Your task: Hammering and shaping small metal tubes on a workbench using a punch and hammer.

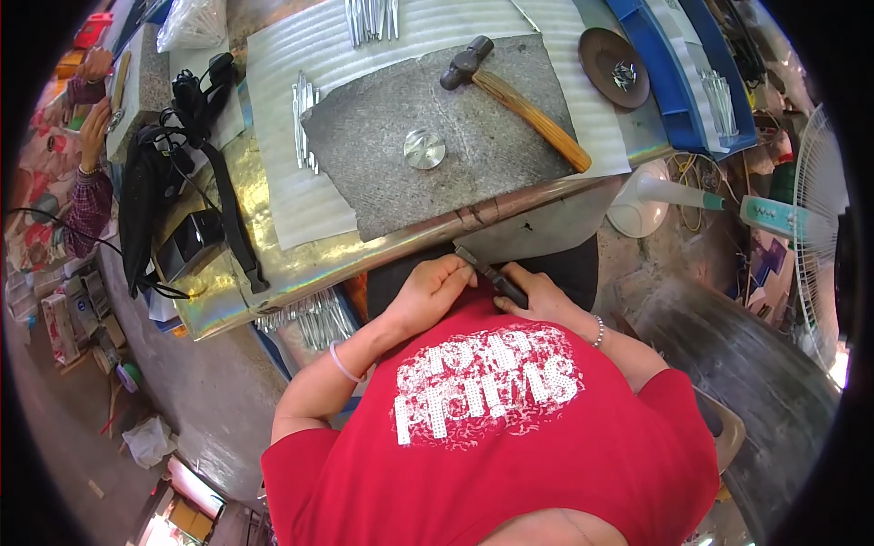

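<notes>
At the near edge of the bench, close to my red shirt, my right hand (539, 297) is wrapped round a dark-handled tool (496, 278) with a narrow metal end. The tool's exact kind is not clear. Beside its metal end, my left hand (431, 291) is closed with fingers pressed together; what they hold, if anything, is hidden. Beyond both hands lies a grey stone slab (382, 136). On it rest a round shiny metal disc (424, 149) and a hammer (528, 118) with a wooden handle, both apart from my hands.
Thin silver rods (305, 123) lie left of the slab, with another bundle (371, 20) at the back. A brown dish (596, 59) holds small metal pieces near a blue bin (678, 114). Black straps (228, 209) lie left; a fan (819, 209) stands right. Another person's hand (94, 132) shows far left.
</notes>
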A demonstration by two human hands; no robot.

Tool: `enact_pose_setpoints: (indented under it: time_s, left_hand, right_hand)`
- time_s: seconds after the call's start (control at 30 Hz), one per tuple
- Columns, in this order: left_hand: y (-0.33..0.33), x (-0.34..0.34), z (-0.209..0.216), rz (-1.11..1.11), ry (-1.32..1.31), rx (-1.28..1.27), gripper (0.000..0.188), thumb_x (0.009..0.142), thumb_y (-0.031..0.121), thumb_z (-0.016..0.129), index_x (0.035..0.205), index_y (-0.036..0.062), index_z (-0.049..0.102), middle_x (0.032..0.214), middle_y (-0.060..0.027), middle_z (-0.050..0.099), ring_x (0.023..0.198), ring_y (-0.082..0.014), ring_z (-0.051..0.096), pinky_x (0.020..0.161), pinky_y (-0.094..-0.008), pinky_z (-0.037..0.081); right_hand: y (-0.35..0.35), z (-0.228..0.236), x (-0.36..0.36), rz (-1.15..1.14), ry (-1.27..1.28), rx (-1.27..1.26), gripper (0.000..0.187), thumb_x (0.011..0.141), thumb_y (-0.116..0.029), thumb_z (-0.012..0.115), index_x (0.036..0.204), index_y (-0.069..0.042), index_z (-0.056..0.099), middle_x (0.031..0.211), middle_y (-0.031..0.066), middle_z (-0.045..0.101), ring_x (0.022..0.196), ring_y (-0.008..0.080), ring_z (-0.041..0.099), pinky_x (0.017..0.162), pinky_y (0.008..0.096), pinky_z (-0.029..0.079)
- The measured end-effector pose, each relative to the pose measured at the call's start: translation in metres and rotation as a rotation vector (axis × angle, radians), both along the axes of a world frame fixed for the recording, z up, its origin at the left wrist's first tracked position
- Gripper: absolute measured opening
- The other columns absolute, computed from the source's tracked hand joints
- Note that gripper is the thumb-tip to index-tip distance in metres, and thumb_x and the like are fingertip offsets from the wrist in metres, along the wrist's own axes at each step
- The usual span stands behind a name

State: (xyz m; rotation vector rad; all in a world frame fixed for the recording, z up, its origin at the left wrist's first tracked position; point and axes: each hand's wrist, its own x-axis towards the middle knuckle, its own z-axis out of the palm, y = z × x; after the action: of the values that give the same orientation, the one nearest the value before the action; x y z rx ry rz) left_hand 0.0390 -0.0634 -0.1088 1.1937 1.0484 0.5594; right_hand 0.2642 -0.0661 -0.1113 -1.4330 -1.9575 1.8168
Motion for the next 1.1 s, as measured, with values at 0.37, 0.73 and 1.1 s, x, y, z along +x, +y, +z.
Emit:
enact_pose_setpoints:
  time_s: [0.37,0.73,1.1]
  left_hand:
    - [0.001,0.002,0.015,0.022,-0.106,-0.209,0.023,0.094,0.015,0.045,0.092,-0.0022,0.059,0.062,-0.0006,0.049,0.057,-0.0085,0.046,0.054,-0.0249,0.04]
    - [-0.001,0.005,0.027,0.097,-0.146,-0.31,0.024,0.094,0.015,0.043,0.093,-0.0033,0.058,0.06,-0.0017,0.048,0.055,-0.0086,0.045,0.053,-0.0244,0.039]
    - [0.0,0.004,0.022,0.135,-0.146,-0.316,0.023,0.094,0.016,0.044,0.09,-0.0026,0.058,0.062,-0.0003,0.048,0.057,-0.0071,0.042,0.053,-0.0233,0.037]
  right_hand:
    - [0.018,0.02,0.004,0.105,0.032,-0.118,0.048,0.087,-0.034,0.059,0.117,-0.002,0.039,0.089,0.0231,0.058,0.085,0.0387,0.06,0.073,0.0426,0.044]
    - [0.034,0.027,0.004,0.294,0.111,-0.132,0.06,0.089,-0.036,0.057,0.13,-0.002,0.03,0.1,0.0142,0.058,0.094,0.0257,0.058,0.085,0.0353,0.043]
    - [0.019,0.014,-0.006,0.124,0.065,-0.095,0.043,0.087,-0.032,0.058,0.114,-0.005,0.039,0.086,0.023,0.058,0.084,0.0407,0.059,0.073,0.0433,0.044]
